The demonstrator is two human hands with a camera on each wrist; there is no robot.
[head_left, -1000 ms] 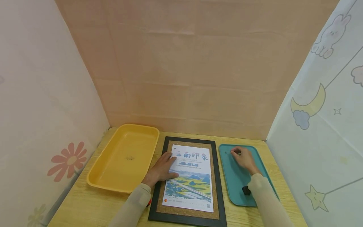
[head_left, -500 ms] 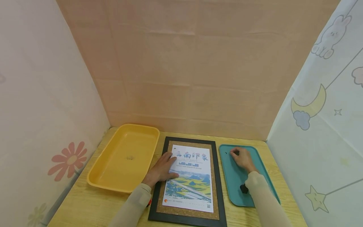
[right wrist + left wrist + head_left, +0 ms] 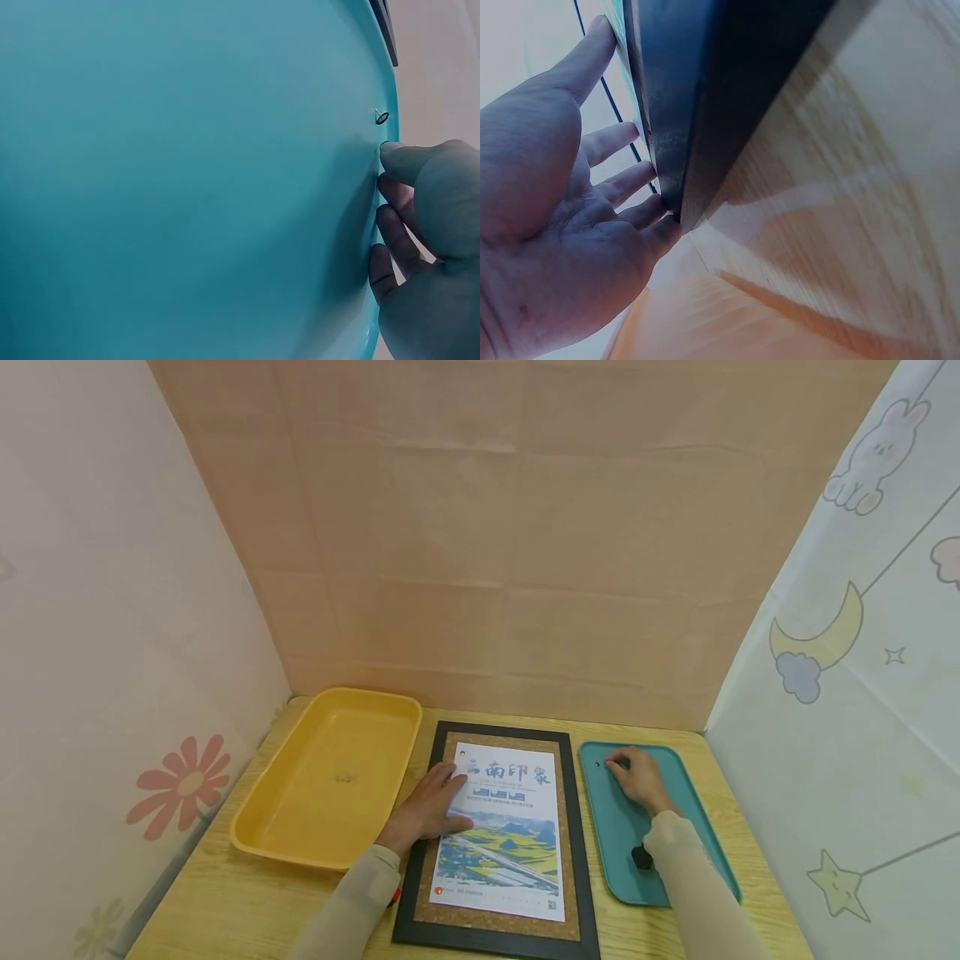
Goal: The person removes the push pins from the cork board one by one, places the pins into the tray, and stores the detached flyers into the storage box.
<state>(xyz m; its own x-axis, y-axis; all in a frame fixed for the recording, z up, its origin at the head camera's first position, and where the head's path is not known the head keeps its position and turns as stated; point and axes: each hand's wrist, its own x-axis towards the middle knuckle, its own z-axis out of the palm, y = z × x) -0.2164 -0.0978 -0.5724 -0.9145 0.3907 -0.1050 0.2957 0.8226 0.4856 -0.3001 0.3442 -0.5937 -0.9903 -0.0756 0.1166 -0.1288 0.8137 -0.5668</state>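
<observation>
A printed poster [image 3: 517,860] lies on a black-framed cork board [image 3: 495,913]. My left hand [image 3: 427,810] rests across the board's left edge with spread fingers touching the poster. In the left wrist view, its fingertips lie along the black frame [image 3: 682,97]. Over the far part of a teal tray [image 3: 622,835], my right hand [image 3: 641,779] brings thumb and forefinger together at the tray surface. The right wrist view shows a dark edge of a small thumbtack at the thumb tip, mostly hidden by the fingers. Another thumbtack [image 3: 382,118] lies just beyond them.
A yellow tray [image 3: 330,777] stands left of the board. Near my right sleeve, a small black object [image 3: 642,858] overlaps the teal tray. A red-and-black item [image 3: 395,897] shows partly beside my left sleeve. A peach-coloured backdrop [image 3: 495,568] rises behind the wooden table [image 3: 202,902].
My right hand has shifted slightly left and its wrist has turned a little, still low over the teal tray. The left hand and poster have not moved.
</observation>
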